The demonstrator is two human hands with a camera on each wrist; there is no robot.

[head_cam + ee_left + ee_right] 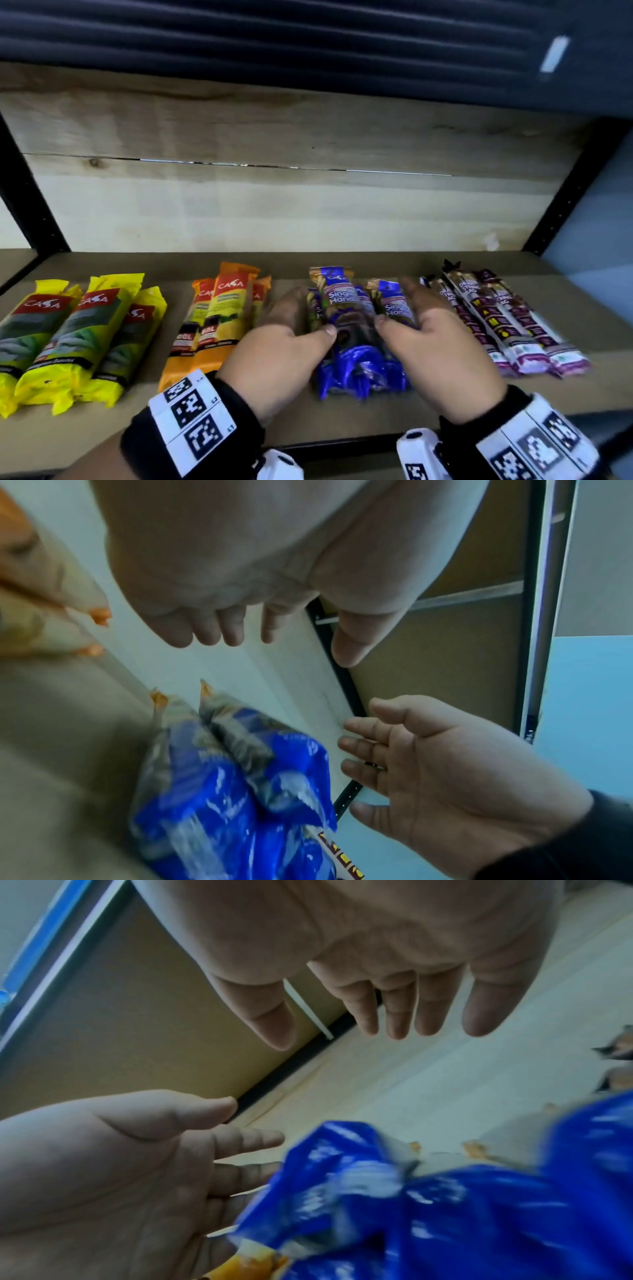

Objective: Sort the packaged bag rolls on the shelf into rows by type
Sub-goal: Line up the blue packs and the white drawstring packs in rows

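Several blue bag-roll packs (356, 329) lie bunched lengthwise at the middle of the shelf (342, 421). My left hand (305, 318) stands at their left side and my right hand (400, 308) at their right, palms facing each other with fingers straight. Neither hand holds anything. In the left wrist view my left hand (274, 631) hovers above the blue packs (232, 791), with the right hand (428, 764) beside them. In the right wrist view the left hand's fingers (246, 1150) reach close to the blue packs (428, 1204); whether they touch is unclear.
Yellow packs (68, 342) lie in a group at the left, orange packs (212, 322) beside my left hand, and thin purple-and-white packs (507, 322) to the right. A wooden back board (308, 205) closes the shelf, with black metal uprights (575, 192) at the sides.
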